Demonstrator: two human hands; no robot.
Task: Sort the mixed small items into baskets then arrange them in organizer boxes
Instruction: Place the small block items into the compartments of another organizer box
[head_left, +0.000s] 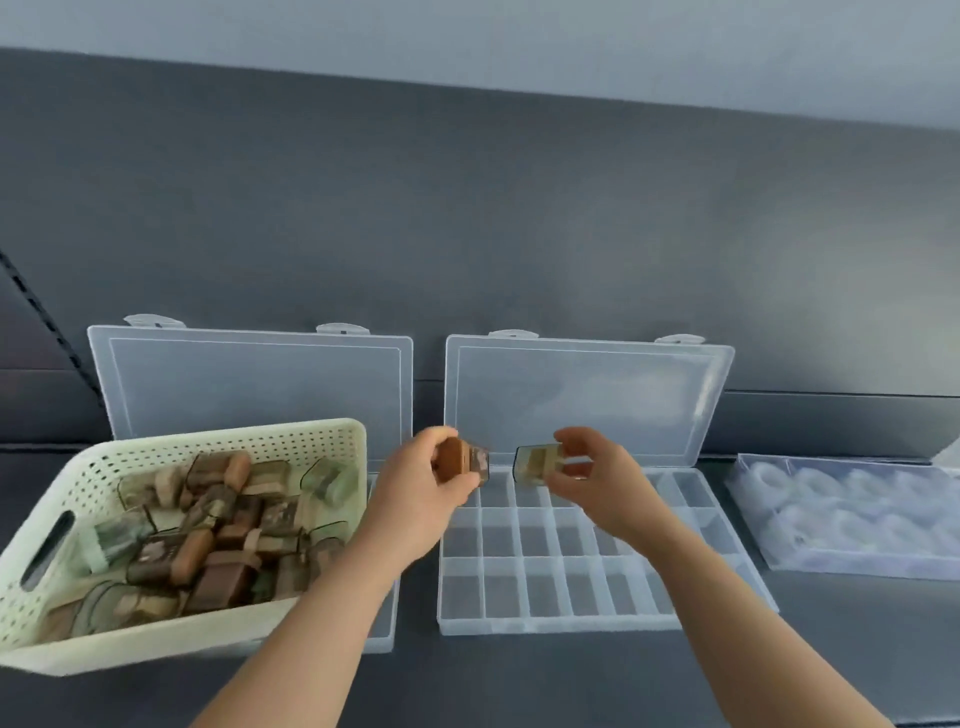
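Head view: basket just left of the left hand, which pinches a brown case while the right hand pinches a clear case, both likely light, rigid, slick, best gripped on flat sides, above the organizer box.

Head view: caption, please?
Left hand holds a brown case, right hand a clear case, over the open organizer box by the basket.

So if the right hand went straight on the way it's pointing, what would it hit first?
Probably the brown case held in the left hand: the right hand and its greenish case point left at it, though depth is unclear.
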